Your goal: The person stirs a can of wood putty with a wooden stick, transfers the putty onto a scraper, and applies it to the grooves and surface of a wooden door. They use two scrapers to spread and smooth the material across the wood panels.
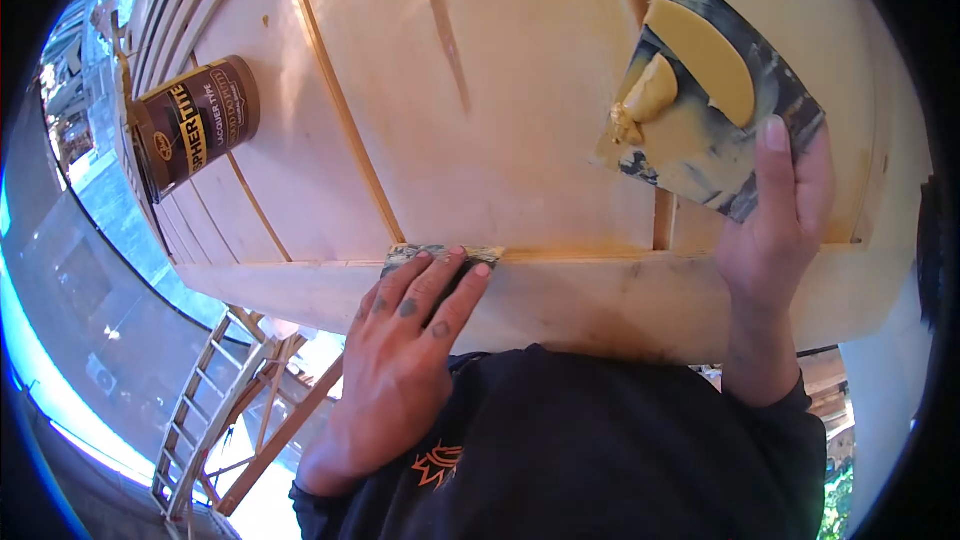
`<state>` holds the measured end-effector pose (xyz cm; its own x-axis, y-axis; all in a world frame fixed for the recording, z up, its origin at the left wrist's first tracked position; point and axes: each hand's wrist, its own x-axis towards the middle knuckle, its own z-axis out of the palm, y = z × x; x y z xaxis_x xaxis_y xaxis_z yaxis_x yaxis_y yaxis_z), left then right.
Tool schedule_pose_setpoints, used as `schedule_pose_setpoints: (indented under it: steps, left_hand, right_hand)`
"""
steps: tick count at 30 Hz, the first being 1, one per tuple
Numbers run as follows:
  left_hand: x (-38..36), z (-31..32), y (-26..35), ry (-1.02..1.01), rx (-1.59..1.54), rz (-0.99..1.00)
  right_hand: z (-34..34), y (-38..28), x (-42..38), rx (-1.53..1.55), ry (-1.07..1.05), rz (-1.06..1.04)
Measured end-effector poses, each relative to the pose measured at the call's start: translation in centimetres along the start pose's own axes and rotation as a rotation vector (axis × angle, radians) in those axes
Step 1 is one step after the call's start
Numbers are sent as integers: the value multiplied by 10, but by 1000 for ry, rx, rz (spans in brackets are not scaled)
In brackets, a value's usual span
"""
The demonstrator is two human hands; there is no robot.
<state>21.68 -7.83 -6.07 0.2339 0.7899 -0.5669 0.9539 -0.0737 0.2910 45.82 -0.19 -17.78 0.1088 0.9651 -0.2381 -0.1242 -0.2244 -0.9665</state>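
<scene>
My left hand (405,325) presses its fingers on a flat, putty-smeared spreader (400,257), held against the front edge of a pale wooden panel (520,160). My right hand (778,205) grips a dark, thin putty board (790,90) by its lower right corner, thumb on top. On that board lie a thick smooth strip of tan putty (705,55) and a smaller lump (652,90). Narrow grooves run across the panel, with darker tan streaks along them and the front edge.
A brown wood putty can (200,125) stands on the panel's left end, near several slats (205,0). Below left, a ladder (195,420) and a wooden brace (280,430) stand on the floor. My torso is close to the panel's front edge.
</scene>
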Motion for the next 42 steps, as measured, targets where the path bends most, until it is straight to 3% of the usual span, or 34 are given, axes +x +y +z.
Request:
schedule_pose_setpoints:
  steps: [5,11,15,22,25,28,33,38,42]
  left_hand:
    - [2,11,6,-60,96,-19]
    - [21,-5,-5,-147,-129,58]
    - [41,-29,-12,-358,-174,83]
    - [64,-40,-19,-525,-196,132]
    - [67,-63,-7,-642,60,17]
    - [67,-72,17,-375,256,205]
    - [90,-49,61,-281,474,601]
    - [94,-37,62,-393,523,670]
    - [80,-47,39,-543,648,574]
  right_hand:
    - [-1,3,2,184,-60,-13]
    - [-8,6,3,200,-82,6]
    - [-7,5,4,234,-104,19]
    - [-7,-1,6,126,-70,27]
    - [-7,-1,7,104,-60,15]
    - [-4,2,10,128,-67,-47]
    - [1,5,11,146,-42,-97]
    - [-5,5,11,127,-21,-111]
    - [-6,3,6,218,-10,-17]
